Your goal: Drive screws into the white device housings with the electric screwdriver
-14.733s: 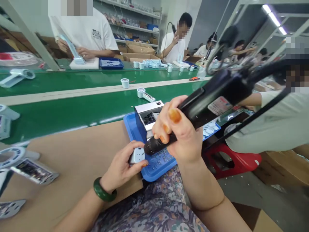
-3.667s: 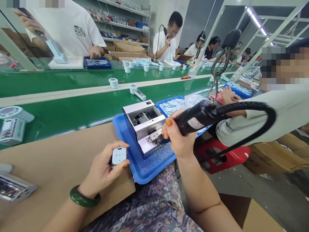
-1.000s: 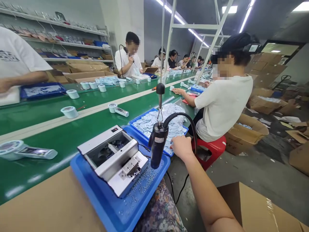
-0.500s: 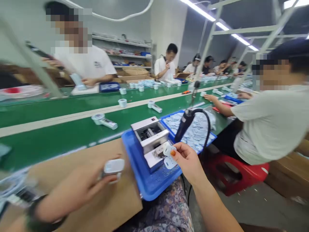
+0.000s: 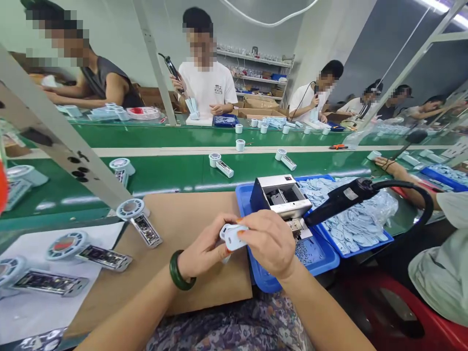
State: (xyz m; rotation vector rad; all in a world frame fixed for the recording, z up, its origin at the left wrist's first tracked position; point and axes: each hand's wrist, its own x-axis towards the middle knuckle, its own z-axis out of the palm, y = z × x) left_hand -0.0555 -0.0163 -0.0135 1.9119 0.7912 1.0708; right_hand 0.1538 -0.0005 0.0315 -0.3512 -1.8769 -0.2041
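Observation:
My left hand [image 5: 204,248] and my right hand [image 5: 270,241] meet above a brown cardboard sheet [image 5: 193,292]. Pinched in my right fingers is a flat light-blue plastic cover [image 5: 234,236] with rounded lobes and holes. My left hand, a green bangle on its wrist, is closed round a pale plastic device, mostly hidden; the cover lies at or against it. Whether they are joined I cannot tell. To the left lie several pale-blue devices with round heads and circuit boards showing in their handles, one [image 5: 141,219] on the cardboard's edge.
Right of my hands, a screw feeder [image 5: 281,195] stands in a blue tray [image 5: 265,280] holding loose screws. A black electric screwdriver [image 5: 340,197] slants over another tray heaped with light-blue covers [image 5: 340,219]. A metal post [image 5: 87,170] rises at left. Co-workers sit beyond the green conveyor [image 5: 175,170].
My hands have come together from apart, bringing the covers in my right hand to the device in my left. The view has swung left.

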